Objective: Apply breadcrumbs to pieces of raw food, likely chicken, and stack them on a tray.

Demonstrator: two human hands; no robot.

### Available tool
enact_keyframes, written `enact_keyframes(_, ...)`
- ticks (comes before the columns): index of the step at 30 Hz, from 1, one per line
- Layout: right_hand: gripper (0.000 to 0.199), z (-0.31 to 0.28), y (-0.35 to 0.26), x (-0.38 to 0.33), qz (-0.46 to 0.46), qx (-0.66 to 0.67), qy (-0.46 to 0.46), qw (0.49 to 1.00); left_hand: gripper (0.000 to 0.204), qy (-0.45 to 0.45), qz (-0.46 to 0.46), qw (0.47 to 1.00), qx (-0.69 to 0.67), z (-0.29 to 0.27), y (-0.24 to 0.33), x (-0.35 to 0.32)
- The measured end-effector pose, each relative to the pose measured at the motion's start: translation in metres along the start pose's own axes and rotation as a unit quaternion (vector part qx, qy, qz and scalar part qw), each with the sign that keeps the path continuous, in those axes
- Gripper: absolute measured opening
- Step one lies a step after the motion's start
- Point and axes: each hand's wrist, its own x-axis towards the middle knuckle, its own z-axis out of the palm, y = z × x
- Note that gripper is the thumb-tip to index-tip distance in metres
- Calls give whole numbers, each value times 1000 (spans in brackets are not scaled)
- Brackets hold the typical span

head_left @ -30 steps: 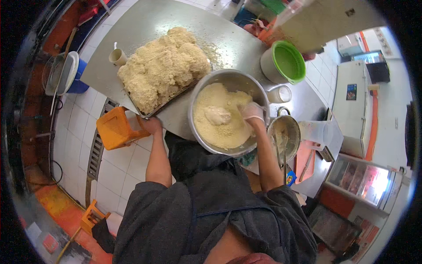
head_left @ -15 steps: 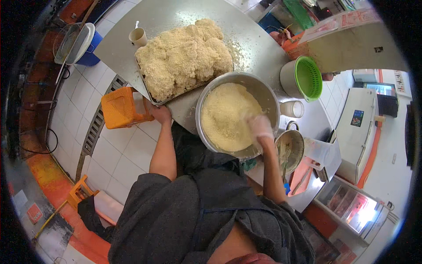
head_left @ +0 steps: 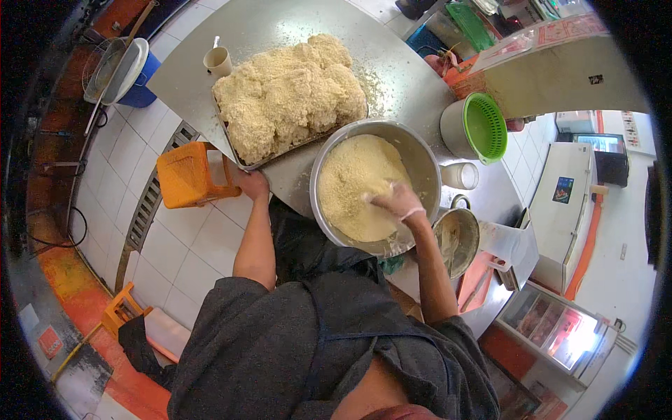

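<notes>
A wide metal bowl (head_left: 428, 158) holds pale yellow crumbs (head_left: 360, 164), like breadcrumbs. My right hand (head_left: 404, 201), in a thin clear glove, is down in it at the near right side, fingers curled into some of the crumbs. At the table's left edge, by the near corner of a baking tray (head_left: 297, 143), rests my left hand (head_left: 253, 184). Its fingers are largely hidden, so I cannot tell whether it grips the tray or the table. Large crumb-coated lumps (head_left: 287, 98) are heaped on the tray, beyond and left of the bowl.
Behind the tray stands a beige cup (head_left: 218, 61). Right of the bowl are a green basket (head_left: 485, 126) in a pale tub, a glass jar (head_left: 460, 176), a metal pot (head_left: 458, 245) and a clear plastic jug (head_left: 500, 241). An orange stool (head_left: 183, 175) stands left of the table.
My right hand has shifted slightly left within the bowl, its fingers now turned into the crumbs. My left hand stays at the tray's corner. The whole view has shifted a little.
</notes>
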Motion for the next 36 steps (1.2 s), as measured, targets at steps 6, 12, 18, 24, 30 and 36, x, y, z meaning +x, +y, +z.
enact_keyframes(6, 59, 17, -78, 78, 19, -69, 260, 963, 37, 77, 52, 996, 8, 1, -4, 2)
enact_keyframes(12, 68, 52, -44, 102, 121, -193, 190, 955, 40, 34, -6, 999, -9, -7, 18, -10)
enact_keyframes(18, 75, 49, 38, 75, 92, -10, -96, 991, 36, 17, -43, 999, -13, -4, 26, -9)
enact_keyframes(24, 73, 35, 21, 52, 34, 252, -118, 960, 34, 11, -53, 998, -21, 2, 2, 2)
enact_keyframes(30, 67, -12, -20, 22, -80, -206, -63, 973, 35, 19, 15, 1000, -10, 0, -4, 0)
enact_keyframes(36, 73, 15, 71, 41, 57, -311, 35, 948, 37, 32, 55, 998, -29, 3, 10, -5)
